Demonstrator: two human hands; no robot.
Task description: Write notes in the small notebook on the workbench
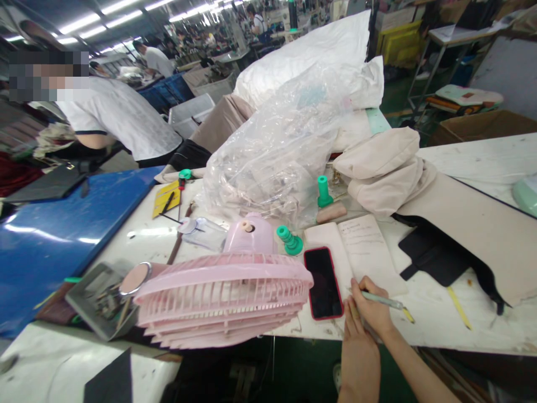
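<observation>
In the head view, 2 bare hands are meeting at the near edge of the white worktable (470, 159). The right hand (373, 305) is closing its fingers around a slim pale-green pen with a yellow tip (384, 301), which is lying almost level and pointing right, just below the open notebook with cream pages (356, 249). The left hand (356, 341) is resting flat and extended beside the right one, fingers straight, gripping nothing, its fingertips lying just right of the black smartphone in a red case (323, 282). The phone is lying face up, touching the notebook's left page and sitting next to the pink plastic desk fan (222, 294), whose round grille is tilting toward the camera.

Behind the notebook, 2 green plastic thread spools are showing: one lying tilted (289, 240) by the fan's base, the other standing upright (323, 192). A crumpled clear plastic bag (277, 151) is piling up behind them, and folded beige fabric (390, 170) is lying to its right. A flat tan panel with black pieces (474, 235) is spreading across the right side. A blue sheet (62, 229) is covering the left bench, where a person in a white shirt (121, 123) is bending over.
</observation>
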